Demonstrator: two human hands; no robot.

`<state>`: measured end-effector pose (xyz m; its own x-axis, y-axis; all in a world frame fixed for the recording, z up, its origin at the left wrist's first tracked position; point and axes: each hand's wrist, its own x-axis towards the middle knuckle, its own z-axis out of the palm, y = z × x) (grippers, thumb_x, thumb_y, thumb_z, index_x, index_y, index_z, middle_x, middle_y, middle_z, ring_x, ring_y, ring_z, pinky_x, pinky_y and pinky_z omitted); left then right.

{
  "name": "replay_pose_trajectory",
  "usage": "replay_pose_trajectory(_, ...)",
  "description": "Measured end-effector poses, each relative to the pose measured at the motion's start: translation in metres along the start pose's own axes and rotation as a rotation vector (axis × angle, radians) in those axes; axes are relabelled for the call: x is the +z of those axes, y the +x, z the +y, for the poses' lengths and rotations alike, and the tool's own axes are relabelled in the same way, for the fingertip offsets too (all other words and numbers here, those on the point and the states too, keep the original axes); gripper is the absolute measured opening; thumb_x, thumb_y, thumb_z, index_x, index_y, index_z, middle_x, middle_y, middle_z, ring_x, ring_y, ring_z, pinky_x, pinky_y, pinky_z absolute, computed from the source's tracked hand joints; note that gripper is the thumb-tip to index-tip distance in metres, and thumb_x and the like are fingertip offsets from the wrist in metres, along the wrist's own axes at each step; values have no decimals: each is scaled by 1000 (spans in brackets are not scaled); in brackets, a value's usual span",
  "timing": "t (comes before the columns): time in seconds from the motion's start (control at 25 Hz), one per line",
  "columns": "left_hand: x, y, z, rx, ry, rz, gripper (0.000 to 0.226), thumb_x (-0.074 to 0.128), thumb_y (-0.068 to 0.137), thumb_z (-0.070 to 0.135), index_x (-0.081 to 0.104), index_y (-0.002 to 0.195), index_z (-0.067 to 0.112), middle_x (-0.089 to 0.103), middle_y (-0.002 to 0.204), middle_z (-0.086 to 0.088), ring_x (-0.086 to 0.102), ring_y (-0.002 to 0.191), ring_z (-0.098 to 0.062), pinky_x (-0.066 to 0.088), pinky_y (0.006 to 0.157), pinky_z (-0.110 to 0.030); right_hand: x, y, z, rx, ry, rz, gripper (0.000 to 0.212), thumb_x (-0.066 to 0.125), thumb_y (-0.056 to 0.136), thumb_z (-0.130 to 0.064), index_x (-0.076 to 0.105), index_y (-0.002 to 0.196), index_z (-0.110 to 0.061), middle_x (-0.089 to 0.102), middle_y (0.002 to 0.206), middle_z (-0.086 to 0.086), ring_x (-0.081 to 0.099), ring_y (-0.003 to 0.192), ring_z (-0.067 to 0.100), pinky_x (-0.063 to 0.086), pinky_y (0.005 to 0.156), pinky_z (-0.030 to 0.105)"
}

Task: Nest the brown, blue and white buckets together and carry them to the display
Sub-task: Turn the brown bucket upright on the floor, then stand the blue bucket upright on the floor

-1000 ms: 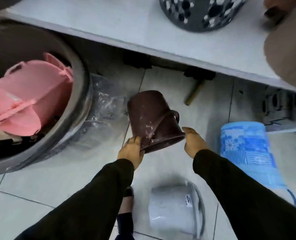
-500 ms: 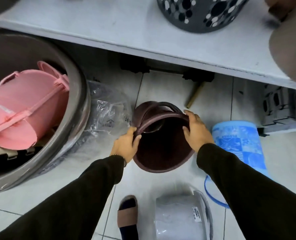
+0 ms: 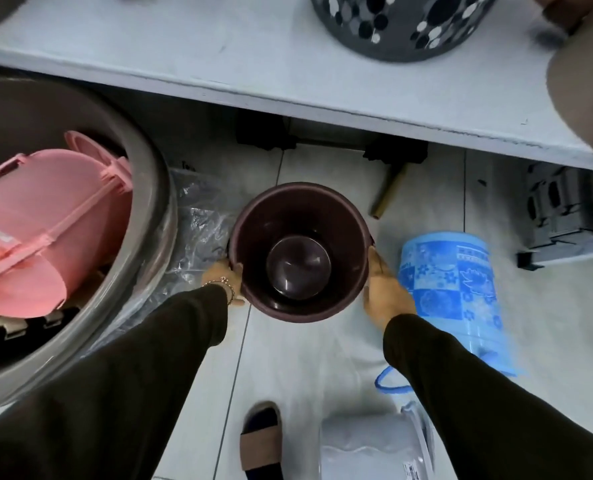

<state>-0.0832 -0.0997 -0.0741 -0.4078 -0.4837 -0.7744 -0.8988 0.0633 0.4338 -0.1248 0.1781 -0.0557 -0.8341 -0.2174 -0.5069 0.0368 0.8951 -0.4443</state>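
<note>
The brown bucket (image 3: 300, 237) stands upright on the tiled floor, mouth up, its inside empty. My left hand (image 3: 224, 282) grips its left rim and my right hand (image 3: 386, 292) presses against its right side. The blue patterned bucket (image 3: 457, 289) lies on its side just right of my right hand, with its blue handle on the floor. The white bucket (image 3: 367, 448) lies on its side at the bottom edge, partly hidden by my right sleeve.
A large grey tub (image 3: 149, 244) with a pink bucket (image 3: 45, 230) inside stands at left, clear plastic wrap (image 3: 198, 230) beside it. A white shelf (image 3: 253, 64) carries a grey dotted basket (image 3: 402, 22). My sandalled foot (image 3: 262, 441) is below the brown bucket.
The brown bucket went from upside down to tilted to upright on the floor. Both hands turned with it and now hold its sides.
</note>
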Motion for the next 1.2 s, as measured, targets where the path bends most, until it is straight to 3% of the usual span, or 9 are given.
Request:
replay_pose_trajectory(0.12, 4, -19, -2, 152, 287, 138, 47, 49, 97, 29, 43, 135, 3, 56, 133, -26, 58, 117, -44, 49, 101, -48, -6, -4, 6, 38, -76, -7, 83, 46, 91, 0, 7, 160, -24, 16, 167, 0, 24, 152, 24, 28, 122, 45)
replay_pose_trajectory(0.28, 29, -61, 5, 508, 493, 259, 68, 51, 94, 32, 22, 152, 12, 29, 156, -17, 31, 144, -37, 27, 120, -48, -26, -21, 31, 51, -150, 33, 73, 46, 95, -5, 12, 159, -10, 15, 168, 6, 13, 155, 24, 17, 125, 44)
replay_pose_trajectory(0.44, 69, -103, 13, 772, 637, 210, 63, 51, 93, 27, 28, 151, 17, 24, 162, -4, 12, 153, -26, 10, 125, -45, -56, -55, 70, 58, -180, 29, 72, 41, 95, -4, 9, 160, -12, 12, 168, 4, 12, 156, 23, 13, 126, 41)
replay_pose_trajectory(0.6, 125, -152, 4, 1008, 670, -32, 60, 52, 91, 25, 35, 149, 20, 35, 157, 4, 21, 151, -19, 14, 125, -36, -80, -97, 129, 125, -102, -12, 73, 43, 92, -3, 15, 159, -13, 19, 166, 3, 24, 152, 23, 18, 125, 40)
replay_pose_trajectory(0.76, 184, -167, -24, 973, 832, -232, 69, 56, 88, 30, 28, 151, 26, 25, 162, 5, 22, 151, -17, 23, 122, -28, -65, -120, 178, 139, -27, -185, 76, 56, 90, -18, 21, 157, -20, 24, 164, 0, 40, 143, 25, 37, 116, 38)
replay_pose_trajectory(0.88, 210, -153, -37, 937, 1039, -150, 68, 54, 89, 11, 28, 150, 25, 13, 165, 0, 20, 151, -23, 27, 121, -33, -29, -121, 193, 79, -14, -208, 72, 63, 89, -26, 30, 153, -22, 32, 159, -5, 51, 134, 20, 43, 107, 31)
replay_pose_trajectory(1.0, 223, -137, -38, 916, 1074, -15, 54, 50, 88, -5, 43, 133, 25, 15, 165, 2, 32, 146, -22, 51, 101, -36, 8, -112, 197, 74, 13, -117, 57, 61, 91, -25, 40, 144, -21, 45, 149, -4, 59, 121, 21, 47, 97, 30)
replay_pose_trajectory(1.08, 227, -134, -34, 931, 1136, 24, 46, 48, 88, -7, 49, 123, 23, 15, 165, 2, 40, 142, -21, 57, 89, -36, 21, -107, 198, 91, 33, -61, 45, 57, 94, -24, 44, 137, -19, 52, 140, 0, 62, 115, 25, 50, 92, 34)
replay_pose_trajectory(1.2, 227, -140, -24, 980, 1160, 24, 38, 46, 91, 0, 50, 121, 23, 24, 163, 1, 51, 132, -26, 56, 85, -36, 13, -107, 199, 112, 79, 52, 32, 48, 99, -25, 46, 130, -19, 58, 129, 5, 63, 107, 29, 50, 83, 36)
